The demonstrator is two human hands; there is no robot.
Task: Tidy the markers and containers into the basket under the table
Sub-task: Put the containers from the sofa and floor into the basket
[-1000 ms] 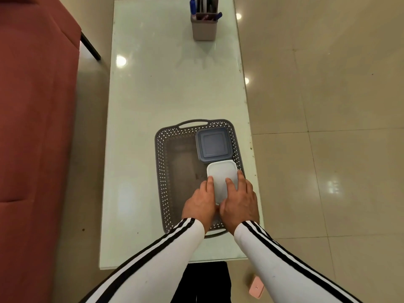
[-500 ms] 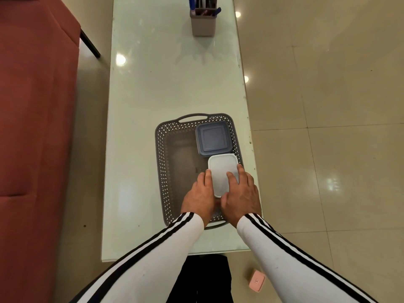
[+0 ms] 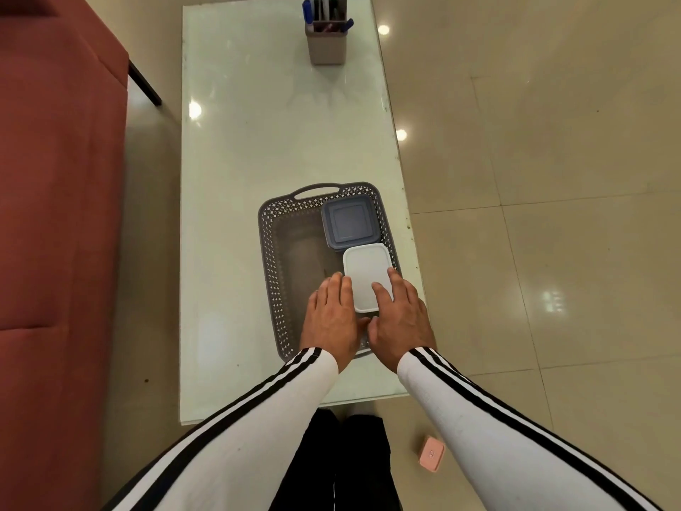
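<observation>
Pale glass-topped surface [image 3: 258, 142] fills the head view, red sofa [image 3: 55, 178] off to the left. At the near end sits a grey perforated plastic basket [image 3: 271, 267]. It has a blue-grey square lidded container [image 3: 348, 223] in its far right corner and a white rectangular lidded container [image 3: 366, 271] right up against that. Looks like the white one's being seated. Left hand [image 3: 331, 319] lies flat-fingered along its left edge. Right hand [image 3: 400, 319] rests loose fingers on the lid, neither clenched. Next, I'd guess: let go and reach way out for the grey square cup of markers [image 3: 326, 46].

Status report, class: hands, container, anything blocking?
Left hand, right hand open against white plastic container in grey perforated basket. Grey-blue square container beyond it. Nothing blocking.
</observation>
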